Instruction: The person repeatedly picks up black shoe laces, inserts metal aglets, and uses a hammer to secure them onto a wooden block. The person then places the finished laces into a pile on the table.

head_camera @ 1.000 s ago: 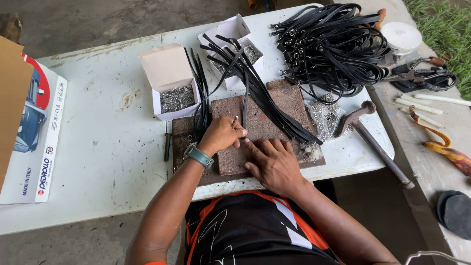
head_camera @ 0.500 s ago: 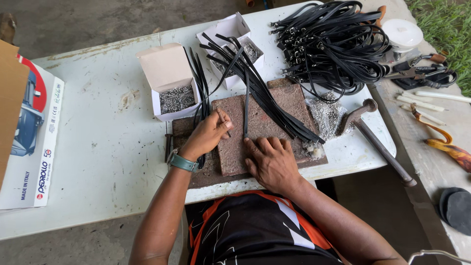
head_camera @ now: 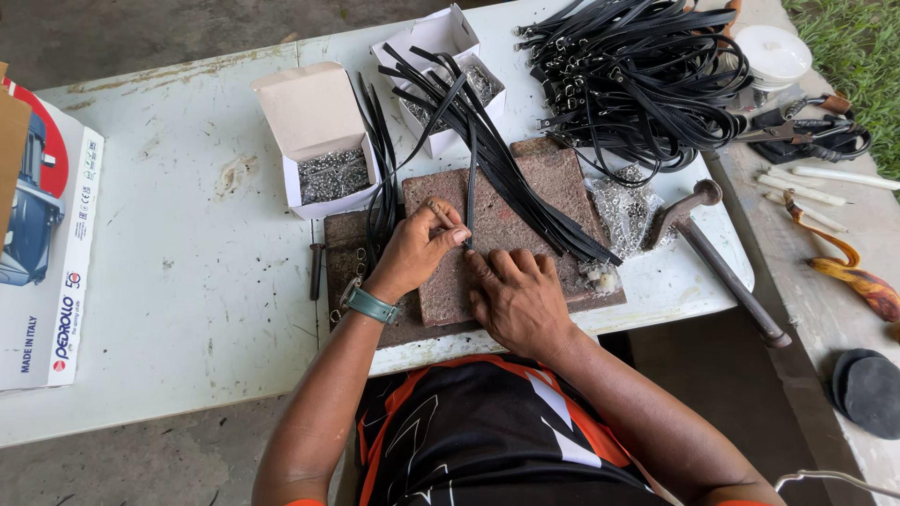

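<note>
A worn white bench [head_camera: 187, 309] stood on a grey concrete floor [head_camera: 141, 28] in soft daylight. Grass [head_camera: 858, 47] edged the top right corner, beyond a pale side ledge [head_camera: 825, 309].

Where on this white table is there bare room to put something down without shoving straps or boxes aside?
The widest bare stretch of the white table lies between the printed carton at the left edge and the open box of rivets. The right side is crowded: stone slab, loose black straps, strap pile, hammer. Left hand and right hand work on the slab.
</note>
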